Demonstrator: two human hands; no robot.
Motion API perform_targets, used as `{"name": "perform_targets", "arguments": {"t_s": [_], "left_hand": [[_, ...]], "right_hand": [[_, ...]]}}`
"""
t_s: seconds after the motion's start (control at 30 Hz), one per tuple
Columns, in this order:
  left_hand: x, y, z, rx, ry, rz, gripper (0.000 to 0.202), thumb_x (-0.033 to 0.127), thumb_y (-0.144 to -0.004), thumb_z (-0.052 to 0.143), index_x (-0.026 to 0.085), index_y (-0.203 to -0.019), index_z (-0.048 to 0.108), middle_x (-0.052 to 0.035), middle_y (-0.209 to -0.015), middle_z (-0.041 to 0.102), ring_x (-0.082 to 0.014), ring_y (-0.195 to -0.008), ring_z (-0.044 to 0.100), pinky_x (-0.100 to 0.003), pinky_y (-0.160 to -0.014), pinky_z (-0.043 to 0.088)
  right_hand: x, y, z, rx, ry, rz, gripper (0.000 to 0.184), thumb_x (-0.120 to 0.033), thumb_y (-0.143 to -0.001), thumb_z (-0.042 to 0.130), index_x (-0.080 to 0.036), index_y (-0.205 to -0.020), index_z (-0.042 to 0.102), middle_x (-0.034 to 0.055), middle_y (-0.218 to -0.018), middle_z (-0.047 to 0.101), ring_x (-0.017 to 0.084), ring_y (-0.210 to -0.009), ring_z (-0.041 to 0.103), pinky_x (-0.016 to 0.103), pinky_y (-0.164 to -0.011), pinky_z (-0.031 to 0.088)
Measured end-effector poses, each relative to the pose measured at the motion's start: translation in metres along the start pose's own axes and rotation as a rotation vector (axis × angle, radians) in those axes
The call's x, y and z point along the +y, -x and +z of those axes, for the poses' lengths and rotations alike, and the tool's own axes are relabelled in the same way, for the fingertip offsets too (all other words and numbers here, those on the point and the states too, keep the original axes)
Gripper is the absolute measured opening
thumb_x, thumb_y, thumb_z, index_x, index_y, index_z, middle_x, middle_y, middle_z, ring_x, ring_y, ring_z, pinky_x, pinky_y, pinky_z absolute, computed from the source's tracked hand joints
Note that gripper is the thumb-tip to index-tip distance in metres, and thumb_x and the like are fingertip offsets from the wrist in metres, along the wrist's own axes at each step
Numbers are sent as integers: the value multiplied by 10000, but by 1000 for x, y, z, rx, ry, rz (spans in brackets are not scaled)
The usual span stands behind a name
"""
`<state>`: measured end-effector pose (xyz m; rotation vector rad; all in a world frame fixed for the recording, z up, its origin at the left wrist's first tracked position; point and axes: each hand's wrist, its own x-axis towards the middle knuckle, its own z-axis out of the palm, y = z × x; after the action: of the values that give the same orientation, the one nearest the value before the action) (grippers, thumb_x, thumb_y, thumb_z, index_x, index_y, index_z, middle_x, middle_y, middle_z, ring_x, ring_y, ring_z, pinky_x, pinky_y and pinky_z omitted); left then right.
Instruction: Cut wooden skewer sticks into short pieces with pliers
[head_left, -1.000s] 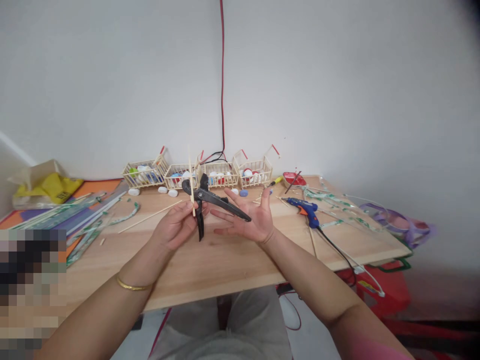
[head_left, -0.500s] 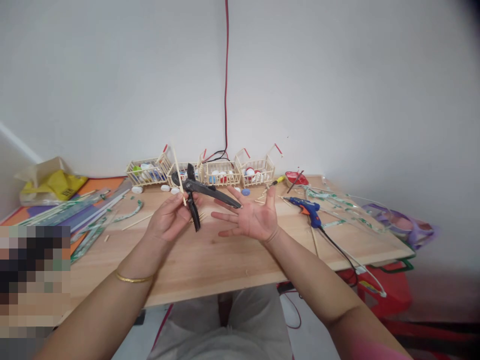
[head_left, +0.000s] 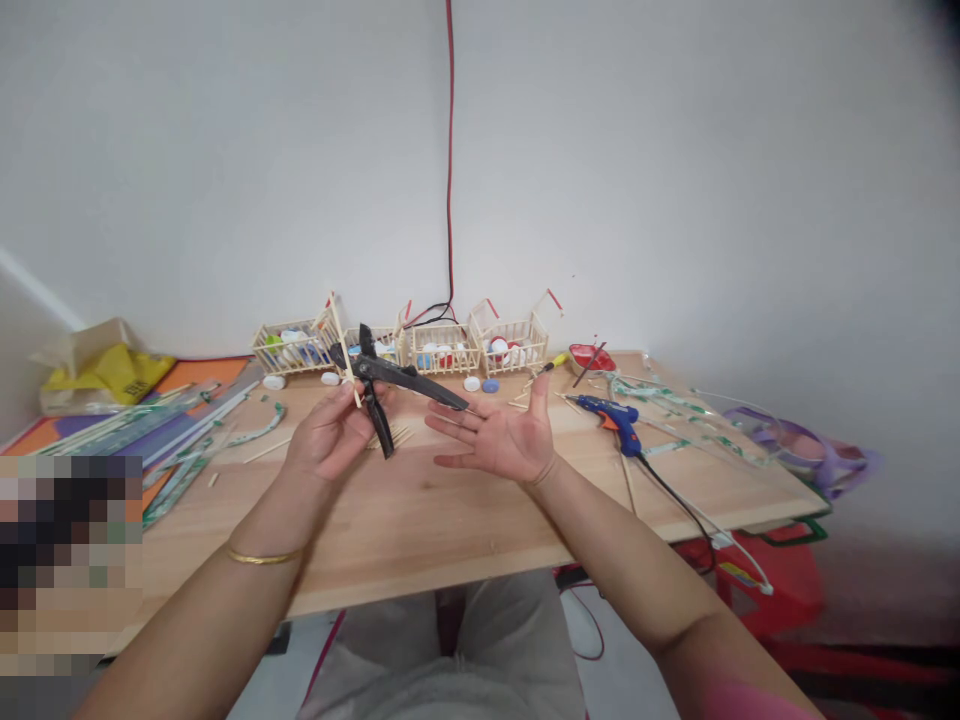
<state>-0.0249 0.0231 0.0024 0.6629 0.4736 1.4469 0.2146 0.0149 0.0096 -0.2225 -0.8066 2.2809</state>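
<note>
My left hand (head_left: 324, 438) is closed around a thin wooden stick (head_left: 341, 335) and a black hand cutter (head_left: 412, 381). Tilted slightly to the left, the stick stands up from thumb and fingers, across the cutter's head. The cutter's two handles spread apart, one down and one toward the right. My right hand (head_left: 514, 438) is open with the palm up and fingers extended, close to the tip of the long handle; whether they touch is unclear. Behind the hands stand several small stick-built carts (head_left: 444, 350) with coloured balls or caps inside.
A blue glue gun (head_left: 619, 415) with a black cord lies to the right on the wooden table (head_left: 420, 540). Near it are a red dish (head_left: 592, 357) and plastic wrappers (head_left: 675, 400). Left are bundled strips (head_left: 150, 425) and a yellow bag (head_left: 112, 380). Loose sticks (head_left: 394, 437) lie beneath the cutter.
My left hand has shifted a little to the left with the stick and cutter. The cutter's long handle has drawn away from my right fingers, which sit closer together now.
</note>
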Motion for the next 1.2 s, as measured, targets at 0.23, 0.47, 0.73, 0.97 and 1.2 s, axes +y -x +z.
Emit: {"name": "perform_targets", "arguments": {"t_s": [0.23, 0.47, 0.73, 0.97, 1.2], "left_hand": [[1, 0, 1, 12, 0, 5, 38, 142, -759, 620, 128, -734, 646, -57, -784, 673, -164, -801, 629, -391, -905, 487], [3, 1, 3, 25, -1, 5, 90, 162, -783, 601, 152, -702, 638, -46, -773, 672, -158, -796, 624, -377, -898, 494], [1, 0, 0, 6, -10, -12, 43, 128, -760, 614, 138, -732, 645, -58, -777, 682, -166, -799, 632, -383, -907, 489], [1, 2, 0, -26, -23, -55, 58, 160, -714, 670, 110, -696, 648, -69, -772, 678, -188, -773, 640, -358, -821, 523], [2, 12, 4, -176, -105, -75, 142, 225, -629, 754, 131, -646, 649, -61, -802, 682, -207, -829, 632, -410, -919, 467]], "right_hand": [[-1, 0, -2, -9, 9, 17, 979, -863, -645, 82, -209, -1307, 386, 138, -1488, 184, 384, -1323, 191, 697, -939, 164], [-3, 2, -10, -62, 7, 47, 1107, -915, -546, 43, -252, -1420, 187, 203, -1418, 312, 412, -1212, 380, 697, -903, 203], [-3, 1, -8, -40, 7, 14, 1108, -917, -534, 38, -260, -1407, 227, 196, -1351, 416, 391, -1194, 417, 670, -915, 212], [-3, 1, -22, 33, 19, 13, 1051, -872, -615, 2, -167, -1209, 508, 102, -818, 685, 256, -812, 638, 576, -887, 348], [0, -4, -15, 13, -24, -91, 983, -876, -635, 118, -175, -1199, 514, 150, -1255, 536, 315, -1163, 475, 568, -971, 289]]}}
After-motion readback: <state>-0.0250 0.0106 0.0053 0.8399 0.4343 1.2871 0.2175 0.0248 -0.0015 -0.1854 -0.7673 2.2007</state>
